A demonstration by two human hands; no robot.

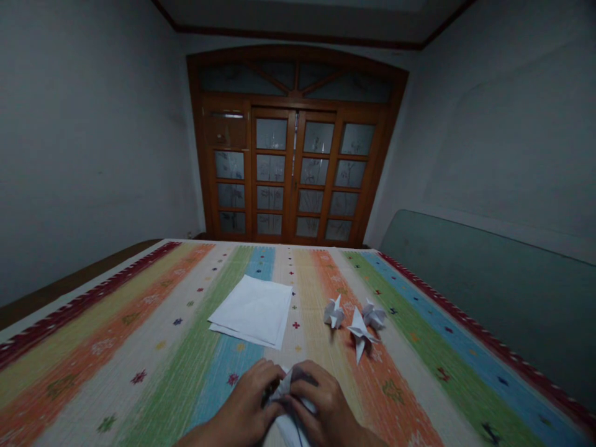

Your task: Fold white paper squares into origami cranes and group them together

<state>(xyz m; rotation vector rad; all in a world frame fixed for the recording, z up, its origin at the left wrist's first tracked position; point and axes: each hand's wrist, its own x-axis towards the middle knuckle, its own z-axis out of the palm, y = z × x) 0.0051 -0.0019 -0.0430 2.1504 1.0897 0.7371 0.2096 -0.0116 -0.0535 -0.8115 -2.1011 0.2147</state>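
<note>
Both of my hands meet at the bottom middle over a striped cloth. My left hand (249,400) and my right hand (321,400) have their fingers pinched on a partly folded white paper piece (289,415) between them. Beyond my hands lies a small stack of flat white paper sheets (254,310). To the right of the stack stand three finished folded paper figures: one (334,312), a second (361,334) and a third (375,315).
The colourful striped cloth (139,335) covers the whole surface. A dark green panel (488,292) runs along its right side. A wooden door with glass panes (293,177) closes the far wall. Plain grey walls stand on both sides.
</note>
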